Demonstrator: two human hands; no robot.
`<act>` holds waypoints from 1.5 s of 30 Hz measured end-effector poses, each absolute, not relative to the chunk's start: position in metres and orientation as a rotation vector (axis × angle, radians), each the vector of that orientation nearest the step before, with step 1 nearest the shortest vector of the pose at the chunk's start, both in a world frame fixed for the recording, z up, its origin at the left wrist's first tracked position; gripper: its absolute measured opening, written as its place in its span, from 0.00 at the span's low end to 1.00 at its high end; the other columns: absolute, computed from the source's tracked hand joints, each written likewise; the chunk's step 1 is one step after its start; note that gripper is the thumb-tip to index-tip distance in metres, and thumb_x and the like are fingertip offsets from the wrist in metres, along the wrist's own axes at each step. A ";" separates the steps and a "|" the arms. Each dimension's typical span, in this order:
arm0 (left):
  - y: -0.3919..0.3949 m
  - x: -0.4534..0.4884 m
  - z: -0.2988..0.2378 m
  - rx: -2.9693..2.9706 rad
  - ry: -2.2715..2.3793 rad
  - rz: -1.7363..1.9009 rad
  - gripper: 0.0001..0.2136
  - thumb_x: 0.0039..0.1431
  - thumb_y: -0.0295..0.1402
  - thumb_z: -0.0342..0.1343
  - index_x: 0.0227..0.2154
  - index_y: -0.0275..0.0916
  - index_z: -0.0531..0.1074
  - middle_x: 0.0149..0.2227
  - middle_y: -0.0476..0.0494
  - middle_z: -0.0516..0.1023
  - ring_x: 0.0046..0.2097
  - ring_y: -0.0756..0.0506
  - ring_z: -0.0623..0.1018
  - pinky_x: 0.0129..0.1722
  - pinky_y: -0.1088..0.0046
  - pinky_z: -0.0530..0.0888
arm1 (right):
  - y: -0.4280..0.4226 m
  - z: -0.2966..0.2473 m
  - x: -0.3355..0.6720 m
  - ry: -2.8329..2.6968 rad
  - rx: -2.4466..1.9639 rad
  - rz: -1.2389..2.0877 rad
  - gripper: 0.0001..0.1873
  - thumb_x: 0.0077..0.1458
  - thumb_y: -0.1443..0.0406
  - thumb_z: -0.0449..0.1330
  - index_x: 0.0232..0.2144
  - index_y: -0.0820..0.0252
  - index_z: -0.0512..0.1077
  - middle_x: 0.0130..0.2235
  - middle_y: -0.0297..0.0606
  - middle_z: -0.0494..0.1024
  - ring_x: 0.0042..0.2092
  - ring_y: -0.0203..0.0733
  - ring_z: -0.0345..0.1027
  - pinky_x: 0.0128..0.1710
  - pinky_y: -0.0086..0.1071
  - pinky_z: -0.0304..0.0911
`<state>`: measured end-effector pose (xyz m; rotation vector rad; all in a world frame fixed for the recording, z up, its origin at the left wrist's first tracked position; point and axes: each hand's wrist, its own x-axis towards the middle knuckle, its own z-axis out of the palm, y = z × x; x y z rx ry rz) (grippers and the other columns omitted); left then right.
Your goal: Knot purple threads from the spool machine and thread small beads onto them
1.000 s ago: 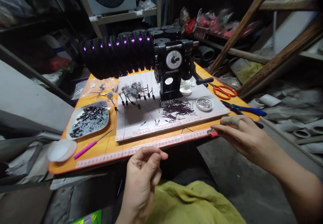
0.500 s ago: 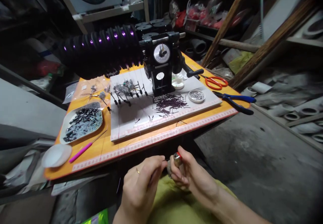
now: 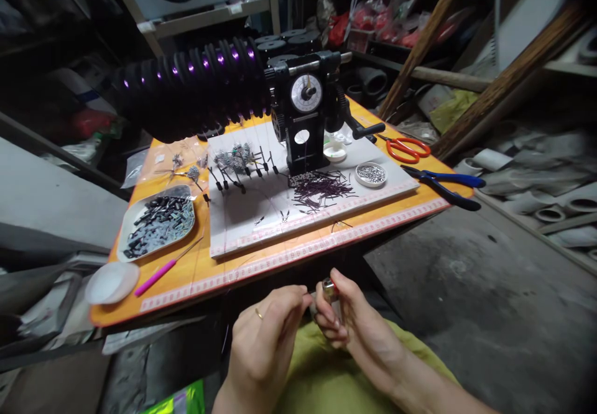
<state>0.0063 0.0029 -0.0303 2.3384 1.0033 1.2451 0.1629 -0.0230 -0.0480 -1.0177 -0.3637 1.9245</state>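
My right hand (image 3: pixel 347 324) is closed round a small lighter (image 3: pixel 329 289) with a metal top, held upright just below the table's front edge. My left hand (image 3: pixel 265 333) sits close beside it, fingers pinched together on a thin thread I can barely make out, a ring on one finger. Both hands hover over my lap, which is covered in yellow-green cloth (image 3: pixel 326 377). Beyond them, the orange table (image 3: pixel 186 271) carries a white mat (image 3: pixel 261 215), with a black winding machine with a dial (image 3: pixel 305 115) at the mat's far edge.
On the table: a tray of small black parts (image 3: pixel 158 224), a pink-handled needle tool (image 3: pixel 161 269), a white dish (image 3: pixel 112 280), a pile of dark purple sticks (image 3: pixel 321 187), a dish of beads (image 3: pixel 370 174), red scissors (image 3: pixel 405 148) and blue pliers (image 3: pixel 443 185). Clutter and shelves surround.
My right hand picked the lighter up from the table's right front edge and brought it to my left hand at my lap. The view shifted slightly.
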 end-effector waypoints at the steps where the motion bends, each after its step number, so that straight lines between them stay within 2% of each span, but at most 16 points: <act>1: 0.003 0.006 -0.030 2.335 1.008 1.240 0.16 0.57 0.15 0.59 0.43 0.41 0.70 0.37 0.45 0.84 0.34 0.48 0.84 0.37 0.79 0.79 | -0.023 -0.049 0.163 -0.360 -1.017 1.921 0.31 0.54 0.40 0.56 0.19 0.60 0.58 0.19 0.24 0.55 0.21 0.26 0.38 0.23 0.27 0.33; 7: 0.002 0.005 -0.031 2.367 1.000 1.209 0.16 0.56 0.15 0.59 0.43 0.40 0.70 0.37 0.45 0.84 0.35 0.50 0.84 0.38 0.82 0.78 | -0.024 -0.046 0.165 -0.357 -1.001 1.944 0.30 0.55 0.41 0.55 0.20 0.59 0.58 0.20 0.24 0.54 0.21 0.26 0.37 0.23 0.27 0.33; 16: 0.005 0.011 -0.026 2.368 0.879 1.326 0.08 0.60 0.18 0.59 0.39 0.35 0.71 0.34 0.44 0.83 0.34 0.52 0.83 0.38 0.85 0.77 | -0.029 -0.044 0.162 -0.427 -1.059 1.993 0.32 0.52 0.37 0.54 0.20 0.59 0.60 0.21 0.26 0.58 0.22 0.27 0.39 0.25 0.29 0.35; 22: 0.005 0.008 -0.028 2.366 0.895 1.311 0.10 0.58 0.16 0.60 0.40 0.33 0.71 0.36 0.42 0.83 0.35 0.53 0.83 0.41 0.86 0.77 | -0.028 -0.041 0.160 -0.424 -1.065 1.999 0.33 0.51 0.36 0.55 0.20 0.59 0.59 0.21 0.26 0.57 0.22 0.27 0.38 0.24 0.28 0.36; 25: 0.003 0.007 -0.030 2.297 0.902 1.304 0.13 0.56 0.15 0.61 0.41 0.35 0.72 0.36 0.43 0.84 0.36 0.52 0.84 0.41 0.85 0.78 | -0.031 -0.040 0.163 -0.458 -1.068 1.978 0.34 0.54 0.35 0.51 0.21 0.59 0.58 0.22 0.26 0.56 0.22 0.28 0.37 0.24 0.27 0.38; 28: -0.002 0.010 -0.031 1.967 1.018 1.317 0.14 0.55 0.17 0.63 0.40 0.41 0.72 0.35 0.50 0.84 0.35 0.51 0.84 0.38 0.82 0.80 | -0.031 -0.042 0.187 -0.748 -1.183 1.657 0.37 0.59 0.35 0.39 0.25 0.58 0.64 0.25 0.31 0.61 0.24 0.32 0.48 0.25 0.28 0.48; 30: -0.005 0.016 -0.029 1.654 1.055 1.346 0.12 0.55 0.20 0.65 0.36 0.44 0.73 0.33 0.54 0.85 0.34 0.51 0.84 0.36 0.81 0.81 | -0.025 -0.044 0.217 -1.101 -1.376 1.144 0.35 0.64 0.40 0.35 0.33 0.57 0.70 0.29 0.36 0.68 0.28 0.37 0.58 0.28 0.31 0.56; 32: -0.007 0.023 -0.024 1.363 1.059 1.377 0.10 0.54 0.23 0.67 0.33 0.43 0.73 0.30 0.55 0.85 0.32 0.51 0.84 0.35 0.81 0.80 | -0.013 -0.046 0.253 -1.426 -1.594 0.404 0.25 0.67 0.47 0.42 0.43 0.55 0.71 0.35 0.40 0.73 0.34 0.43 0.66 0.34 0.35 0.62; 33: -0.007 0.027 -0.021 1.241 1.061 1.390 0.10 0.53 0.25 0.68 0.31 0.42 0.72 0.29 0.54 0.84 0.31 0.51 0.84 0.34 0.82 0.80 | -0.006 -0.047 0.271 -1.450 -1.622 0.239 0.23 0.65 0.47 0.49 0.45 0.55 0.73 0.39 0.43 0.74 0.39 0.48 0.67 0.40 0.41 0.62; 34: -0.008 0.030 -0.018 1.134 1.071 1.397 0.10 0.51 0.27 0.70 0.30 0.42 0.72 0.27 0.54 0.84 0.30 0.52 0.83 0.34 0.83 0.79 | 0.002 -0.048 0.287 -1.470 -1.646 0.146 0.21 0.63 0.48 0.54 0.46 0.55 0.74 0.41 0.46 0.74 0.43 0.53 0.67 0.45 0.45 0.61; 36: -0.008 0.035 -0.013 0.983 1.091 1.406 0.12 0.48 0.31 0.72 0.28 0.41 0.72 0.25 0.53 0.83 0.29 0.52 0.83 0.33 0.85 0.78 | 0.017 -0.051 0.313 -1.667 -1.685 -0.089 0.19 0.62 0.52 0.56 0.48 0.54 0.76 0.44 0.50 0.74 0.46 0.59 0.66 0.48 0.52 0.58; 38: -0.007 0.037 -0.009 0.911 1.088 1.403 0.14 0.46 0.33 0.73 0.27 0.41 0.71 0.25 0.53 0.83 0.29 0.52 0.82 0.32 0.85 0.77 | 0.029 -0.054 0.329 -1.823 -1.675 -0.233 0.17 0.64 0.55 0.55 0.49 0.53 0.76 0.44 0.50 0.75 0.46 0.59 0.67 0.47 0.53 0.60; 41: -0.007 0.037 -0.008 0.895 1.094 1.388 0.14 0.45 0.34 0.74 0.27 0.41 0.71 0.25 0.52 0.84 0.29 0.52 0.82 0.32 0.85 0.76 | 0.037 -0.062 0.337 -1.860 -1.621 -0.275 0.16 0.64 0.57 0.55 0.51 0.51 0.75 0.45 0.48 0.75 0.46 0.56 0.68 0.48 0.52 0.62; 45: -0.007 0.036 -0.009 0.878 1.087 1.353 0.15 0.45 0.34 0.74 0.27 0.41 0.71 0.25 0.51 0.84 0.29 0.52 0.82 0.32 0.84 0.76 | 0.029 -0.061 0.319 -1.785 -1.560 -0.380 0.21 0.63 0.59 0.58 0.57 0.52 0.71 0.51 0.48 0.73 0.55 0.60 0.64 0.56 0.57 0.57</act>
